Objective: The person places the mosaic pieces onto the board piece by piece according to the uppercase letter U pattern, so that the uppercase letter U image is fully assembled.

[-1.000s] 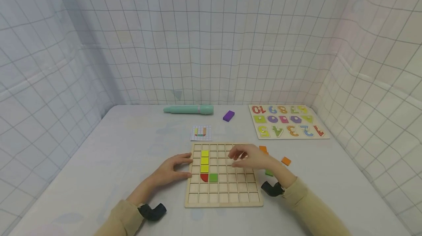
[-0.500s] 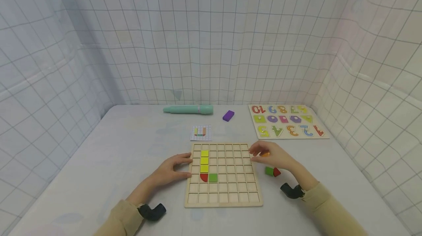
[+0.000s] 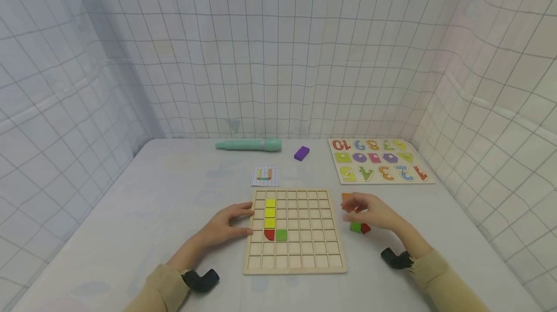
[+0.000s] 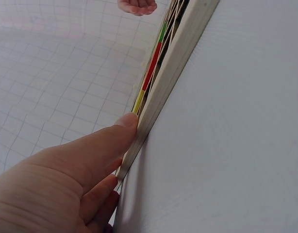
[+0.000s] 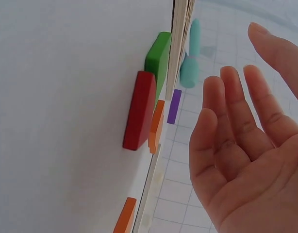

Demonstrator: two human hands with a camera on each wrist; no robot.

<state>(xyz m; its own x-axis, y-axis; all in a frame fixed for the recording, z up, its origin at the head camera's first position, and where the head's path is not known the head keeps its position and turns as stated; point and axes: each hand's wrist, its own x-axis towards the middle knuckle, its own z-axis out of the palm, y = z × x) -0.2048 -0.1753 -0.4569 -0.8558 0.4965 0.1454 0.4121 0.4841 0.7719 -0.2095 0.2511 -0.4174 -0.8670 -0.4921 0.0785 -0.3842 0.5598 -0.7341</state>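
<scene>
My left hand (image 3: 222, 227) rests its thumb and fingertips along the left edge of the gridded wooden board (image 3: 296, 270). Set in its cells are a column of yellow square tiles (image 3: 270, 213), a red quarter-round tile (image 3: 269, 234) below them and a green square tile (image 3: 281, 234) beside that. Right of the board, my right hand (image 3: 374, 211) hovers above loose tiles, fingers loosely bent and nothing between them. Under it lie a green tile (image 5: 158, 60), a red tile (image 5: 140, 111) touching it, and orange tiles (image 5: 157, 127), partly hidden by the hand in the head view.
Behind the board lies a small pattern card (image 3: 265, 176). Farther back are a teal marker-shaped object (image 3: 249, 145) and a purple block (image 3: 301, 153). A number puzzle board (image 3: 380, 162) lies at the back right. Grid-patterned curtains (image 3: 278, 60) enclose the table.
My right hand has moved right, from above the board to over the loose tiles beside it. The left hand and the tiles on the board stay in place.
</scene>
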